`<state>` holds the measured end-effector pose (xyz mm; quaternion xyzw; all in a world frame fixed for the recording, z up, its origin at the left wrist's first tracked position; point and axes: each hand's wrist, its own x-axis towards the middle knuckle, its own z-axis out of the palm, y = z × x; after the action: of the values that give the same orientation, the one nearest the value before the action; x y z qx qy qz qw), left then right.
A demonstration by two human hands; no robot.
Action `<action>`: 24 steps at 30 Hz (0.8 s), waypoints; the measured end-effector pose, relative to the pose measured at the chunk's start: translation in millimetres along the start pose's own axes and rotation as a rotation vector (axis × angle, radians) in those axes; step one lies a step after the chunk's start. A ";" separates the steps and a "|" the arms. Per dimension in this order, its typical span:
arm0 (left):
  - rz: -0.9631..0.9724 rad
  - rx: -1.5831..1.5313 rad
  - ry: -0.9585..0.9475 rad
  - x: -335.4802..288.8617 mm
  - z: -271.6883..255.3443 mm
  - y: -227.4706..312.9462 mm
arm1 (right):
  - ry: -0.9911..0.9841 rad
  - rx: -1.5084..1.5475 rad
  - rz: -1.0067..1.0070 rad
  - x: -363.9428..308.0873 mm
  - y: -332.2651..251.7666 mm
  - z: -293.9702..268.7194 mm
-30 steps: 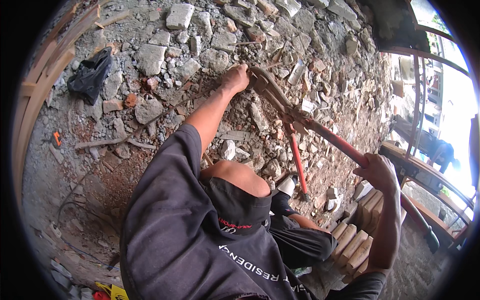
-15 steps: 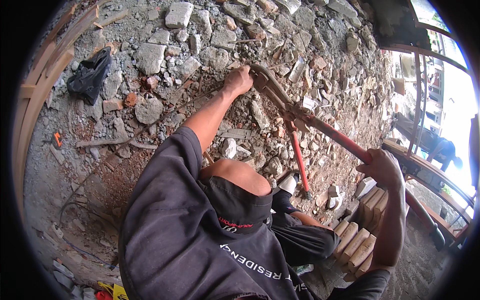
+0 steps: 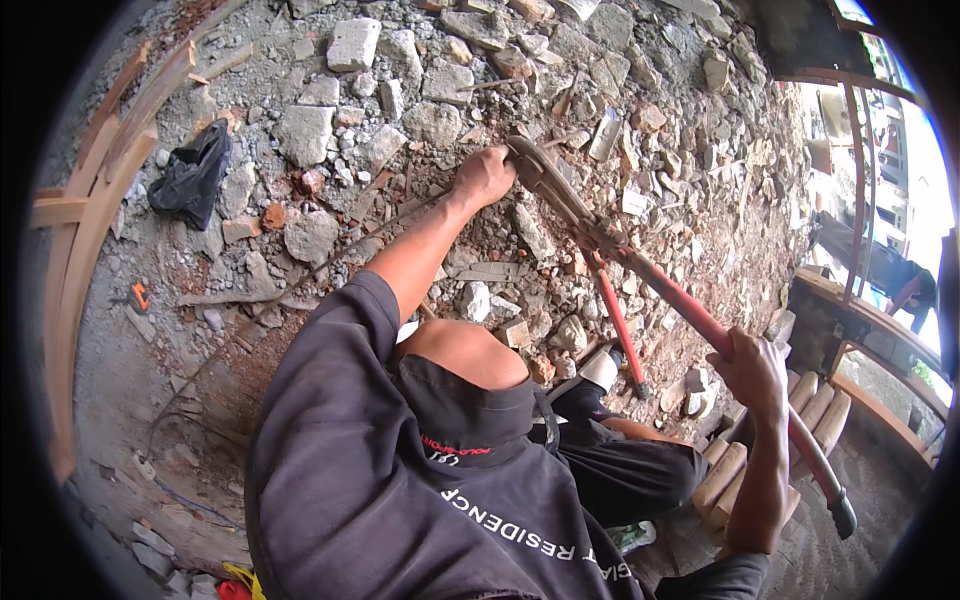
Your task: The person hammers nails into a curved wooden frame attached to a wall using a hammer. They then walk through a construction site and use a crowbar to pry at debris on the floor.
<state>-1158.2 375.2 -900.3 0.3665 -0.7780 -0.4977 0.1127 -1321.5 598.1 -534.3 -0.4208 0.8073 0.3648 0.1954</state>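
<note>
A long bolt cutter (image 3: 600, 238) with red handles slants across the rubble in front of me. My left hand (image 3: 485, 177) is closed beside its jaws, around the end of a thin metal rod (image 3: 390, 220) that trails away to the lower left. Whether the rod lies between the jaws is hidden by my fingers. My right hand (image 3: 750, 370) wraps around the upper red handle, whose dark end sticks out beyond my wrist. The other red handle (image 3: 612, 320) points down at the rubble, its tip near my shoe (image 3: 600, 368), with no hand on it.
Broken concrete and stones (image 3: 305, 135) cover the ground. A black plastic bag (image 3: 190, 175) and a small orange object (image 3: 139, 296) lie at left, near wooden boards (image 3: 85, 250). Stacked blocks (image 3: 720, 470) stand by my right forearm. Beyond a wooden frame (image 3: 870, 310), another person (image 3: 910, 290) bends over.
My right hand and the handle in it have swung slightly down and inward, bringing the handles a little closer together. My left hand stays by the jaws. The view has shifted slightly.
</note>
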 end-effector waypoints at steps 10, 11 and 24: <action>0.067 0.105 0.040 -15.1 -77.9 80.6 | -0.076 0.088 -0.206 -36.2 77.8 -28.1; 0.071 0.151 -0.062 -17.6 -83.0 121.9 | -0.120 0.067 -0.173 -59.5 97.4 -40.1; 0.660 0.057 -0.691 -125.6 77.6 474.5 | -0.493 0.426 0.005 -183.6 248.6 -63.9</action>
<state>-1328.9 626.5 -507.1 -0.0839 -0.8580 -0.5067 -0.0107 -1421.8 742.9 -272.5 -0.2675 0.7948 0.2788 0.4679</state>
